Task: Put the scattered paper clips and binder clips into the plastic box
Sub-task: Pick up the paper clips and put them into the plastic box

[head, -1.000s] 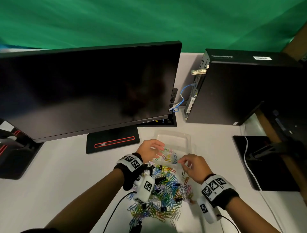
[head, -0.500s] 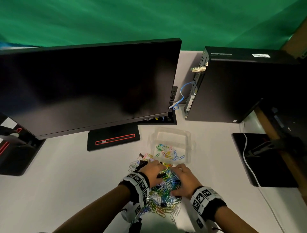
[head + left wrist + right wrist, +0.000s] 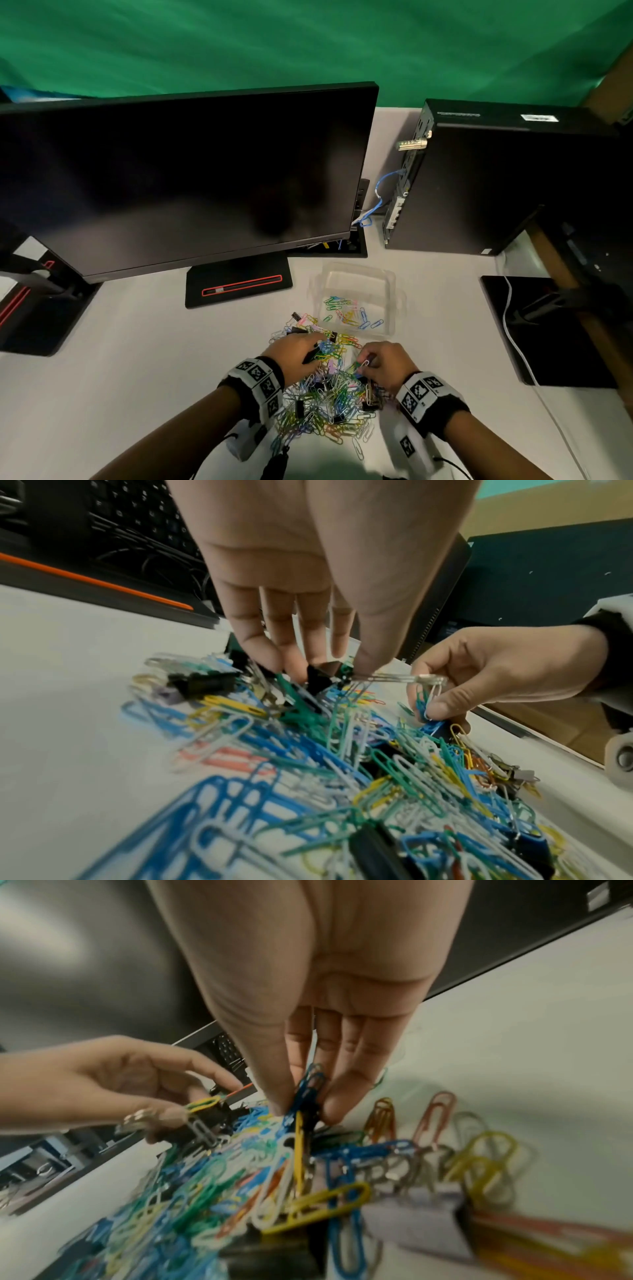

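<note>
Both hands (image 3: 298, 353) (image 3: 385, 365) in clip pile (image 3: 325, 404); grips unclear; plastic box (image 3: 390, 294) beyond.

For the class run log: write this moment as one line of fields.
stage: gathering | left hand: pinching clips | right hand: pinching blue paper clips | pile: mostly on desk | plastic box: few clips inside

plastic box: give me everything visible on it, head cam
The clear, shallow, rectangular plastic box with rounded corners and a flared rim sits open and upright on the white table, in front of the black monitor and black desktop computer, just beyond the pile of clips. Its near half holds a thin scatter of coloured paper clips; the far half looks bare. No lid shows. Neither hand touches it.
</note>
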The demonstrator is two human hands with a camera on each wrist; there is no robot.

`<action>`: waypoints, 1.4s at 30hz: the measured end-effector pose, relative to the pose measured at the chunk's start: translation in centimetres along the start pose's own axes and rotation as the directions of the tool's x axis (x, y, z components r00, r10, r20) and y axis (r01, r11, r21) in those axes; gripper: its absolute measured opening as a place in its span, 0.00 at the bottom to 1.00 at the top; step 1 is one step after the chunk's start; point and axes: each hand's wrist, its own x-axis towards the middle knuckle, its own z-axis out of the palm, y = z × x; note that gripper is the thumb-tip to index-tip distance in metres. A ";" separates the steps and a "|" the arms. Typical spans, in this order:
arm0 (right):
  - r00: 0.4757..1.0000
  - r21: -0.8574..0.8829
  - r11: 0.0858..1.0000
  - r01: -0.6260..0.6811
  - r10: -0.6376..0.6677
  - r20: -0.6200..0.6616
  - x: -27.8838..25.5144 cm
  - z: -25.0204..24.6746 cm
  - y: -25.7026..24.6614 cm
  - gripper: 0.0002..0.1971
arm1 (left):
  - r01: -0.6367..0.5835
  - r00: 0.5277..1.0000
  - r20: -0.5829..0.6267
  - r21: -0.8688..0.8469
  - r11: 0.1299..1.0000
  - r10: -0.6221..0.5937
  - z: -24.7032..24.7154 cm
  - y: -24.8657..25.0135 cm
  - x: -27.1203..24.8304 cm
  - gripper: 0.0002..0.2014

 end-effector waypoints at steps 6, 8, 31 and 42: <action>0.999 0.101 0.995 0.004 0.001 -0.044 0.4 -1.3 -0.3 0.12 | -0.038 0.998 0.054 0.074 0.997 0.034 -0.8 -1.5 -1.2 0.16; 0.999 0.166 0.986 0.003 0.005 -0.047 0.4 -1.9 -0.7 0.15 | -0.041 0.998 0.047 0.074 0.996 0.037 -0.9 -1.9 -1.6 0.16; 0.976 0.011 1.000 -0.017 0.019 -0.216 4.1 -5.5 -1.8 0.17 | 0.099 0.995 0.006 0.247 0.964 -0.104 0.2 -6.0 -4.8 0.25; 0.963 -0.226 0.950 0.214 -0.166 0.213 1.0 -0.8 -1.5 0.35 | -0.032 0.989 0.147 0.321 0.947 -0.016 1.6 -4.0 -3.6 0.39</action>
